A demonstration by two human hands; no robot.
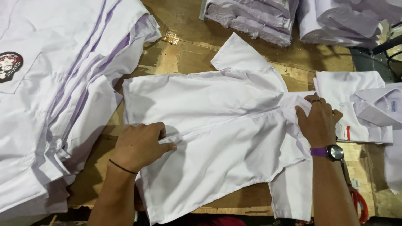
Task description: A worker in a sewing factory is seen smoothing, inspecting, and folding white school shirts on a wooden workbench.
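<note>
A white short-sleeved shirt [217, 121] lies spread flat on a brown cardboard-covered table [184, 50], collar end toward the right. My left hand [140, 144], with a thin black band on the wrist, pinches the shirt's front placket near its lower end. My right hand [318, 121], wearing a ring and a watch with a purple strap, grips the fabric at the collar.
A tall stack of white shirts [54, 96] with a round chest patch fills the left side. Folded white shirts [360, 104] lie on the right and more piles [255, 16] along the far edge. Red-handled scissors [360, 203] rest near the front right edge.
</note>
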